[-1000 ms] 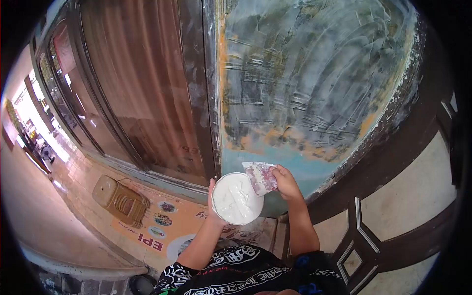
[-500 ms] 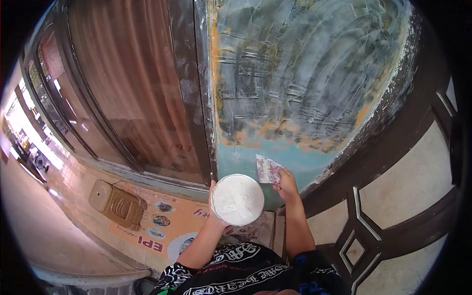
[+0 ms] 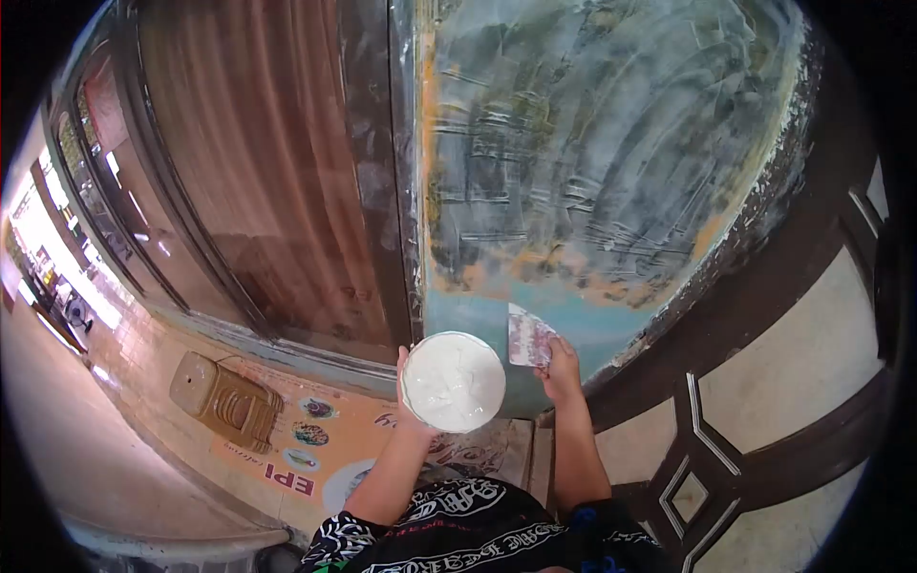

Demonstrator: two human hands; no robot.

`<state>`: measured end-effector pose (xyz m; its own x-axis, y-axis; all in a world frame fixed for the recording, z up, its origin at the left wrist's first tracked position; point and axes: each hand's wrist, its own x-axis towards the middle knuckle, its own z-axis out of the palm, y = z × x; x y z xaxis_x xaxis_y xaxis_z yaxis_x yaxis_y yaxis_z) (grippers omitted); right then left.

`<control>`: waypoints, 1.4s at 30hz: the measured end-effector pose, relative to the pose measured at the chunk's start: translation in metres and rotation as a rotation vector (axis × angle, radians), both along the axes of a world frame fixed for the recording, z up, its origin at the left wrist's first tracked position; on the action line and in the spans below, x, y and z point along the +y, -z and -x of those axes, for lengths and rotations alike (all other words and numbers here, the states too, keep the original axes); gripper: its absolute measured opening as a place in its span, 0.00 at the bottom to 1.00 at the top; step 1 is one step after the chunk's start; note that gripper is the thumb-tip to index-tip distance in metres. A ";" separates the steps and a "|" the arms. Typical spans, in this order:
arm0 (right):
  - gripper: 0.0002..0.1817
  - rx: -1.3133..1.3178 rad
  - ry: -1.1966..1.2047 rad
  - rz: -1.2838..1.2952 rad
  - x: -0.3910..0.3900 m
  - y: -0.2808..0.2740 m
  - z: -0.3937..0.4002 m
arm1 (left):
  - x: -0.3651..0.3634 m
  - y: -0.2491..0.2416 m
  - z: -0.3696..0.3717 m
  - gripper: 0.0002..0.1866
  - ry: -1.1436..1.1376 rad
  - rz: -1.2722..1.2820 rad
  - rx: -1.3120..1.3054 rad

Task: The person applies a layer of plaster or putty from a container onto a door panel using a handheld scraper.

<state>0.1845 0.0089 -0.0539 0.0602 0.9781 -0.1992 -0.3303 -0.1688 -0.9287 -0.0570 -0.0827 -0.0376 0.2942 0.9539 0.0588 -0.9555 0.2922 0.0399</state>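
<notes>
Before the patchy wall (image 3: 611,162), your right hand (image 3: 562,371) pinches the scraper (image 3: 529,336), no longer over the rim of the round container (image 3: 453,383) but apart from it, so the blade is free. Your left hand (image 3: 416,422) grips the container's side, palm mostly hidden. Count: two hands, one scraper, one container.

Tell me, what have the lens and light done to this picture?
Head view, right: the brown-and-cream panels look bowed, and the image corners go black; head view, far left: the bright opening is washed out; head view, centre: small glints show on the white paste.
</notes>
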 end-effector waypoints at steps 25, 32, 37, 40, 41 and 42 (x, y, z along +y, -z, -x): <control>0.13 -0.463 -0.366 -0.476 -0.030 -0.086 0.064 | 0.009 -0.020 -0.003 0.46 -0.102 0.001 0.114; 0.12 -0.499 -0.467 -0.452 -0.029 -0.087 0.064 | 0.010 -0.019 -0.004 0.45 -0.098 0.020 0.125; 0.13 -0.420 -0.390 -0.511 -0.018 -0.086 0.066 | 0.013 -0.023 -0.006 0.46 -0.093 -0.014 0.095; 0.14 -0.385 -0.418 -0.503 -0.015 -0.100 0.063 | 0.016 -0.029 -0.004 0.45 -0.058 -0.083 0.037; 0.14 -0.288 -0.431 -0.411 -0.015 -0.108 0.060 | 0.017 -0.032 -0.004 0.45 -0.058 -0.099 0.028; 0.14 -0.285 -0.433 -0.411 -0.014 -0.113 0.058 | 0.017 -0.035 -0.003 0.45 -0.059 -0.116 0.019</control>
